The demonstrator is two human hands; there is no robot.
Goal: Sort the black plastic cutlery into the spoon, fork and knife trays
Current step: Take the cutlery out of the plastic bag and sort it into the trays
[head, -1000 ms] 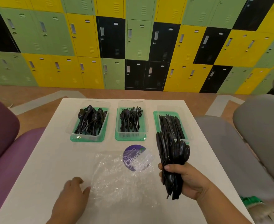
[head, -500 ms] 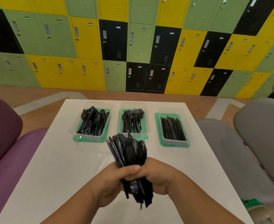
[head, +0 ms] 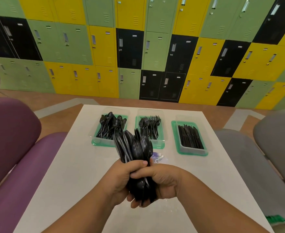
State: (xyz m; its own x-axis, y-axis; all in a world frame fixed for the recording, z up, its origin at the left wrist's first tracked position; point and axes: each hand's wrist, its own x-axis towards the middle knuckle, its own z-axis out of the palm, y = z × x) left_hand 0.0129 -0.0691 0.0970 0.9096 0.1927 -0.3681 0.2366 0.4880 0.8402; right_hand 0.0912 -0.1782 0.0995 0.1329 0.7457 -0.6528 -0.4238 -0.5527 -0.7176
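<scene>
Left hand [head: 121, 178], right hand [head: 165, 180] grip cutlery bundle [head: 135, 147]; purple label [head: 157, 157] unreadable.

Table [head: 62, 174] clearance
Spoon tray [head: 101, 143], fork tray [head: 159, 145] and knife tray [head: 192, 153] obstruct the far edge; gaps separate them.
</scene>
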